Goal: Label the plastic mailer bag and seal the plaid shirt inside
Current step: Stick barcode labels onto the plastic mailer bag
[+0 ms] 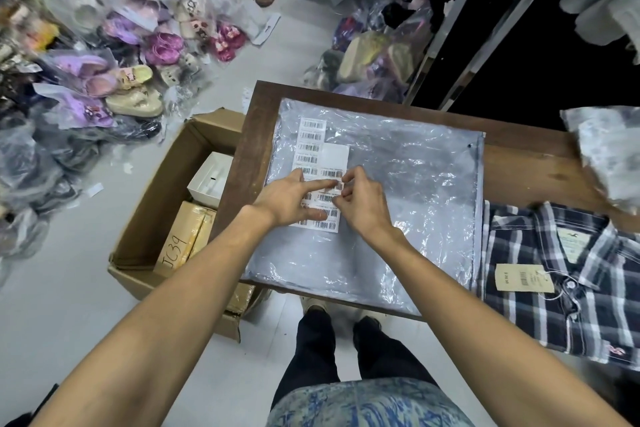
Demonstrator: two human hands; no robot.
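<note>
A clear grey plastic mailer bag (408, 191) lies flat on the brown wooden table (519, 163). On its left part rests a white sheet of barcode labels (313, 146). My left hand (291, 198) presses flat on the sheet's lower half, fingers spread. My right hand (360, 201) pinches the edge of one barcode label at the sheet's right side with thumb and forefinger. The folded dark plaid shirt (561, 281), with a beige tag, lies on the table to the right of the bag.
An open cardboard box (166, 204) with a white box and tan parcels stands on the floor left of the table. Bagged slippers (114, 80) pile up at the far left. Another bagged item (609, 149) lies at the right edge. A dark rack (485, 28) stands behind.
</note>
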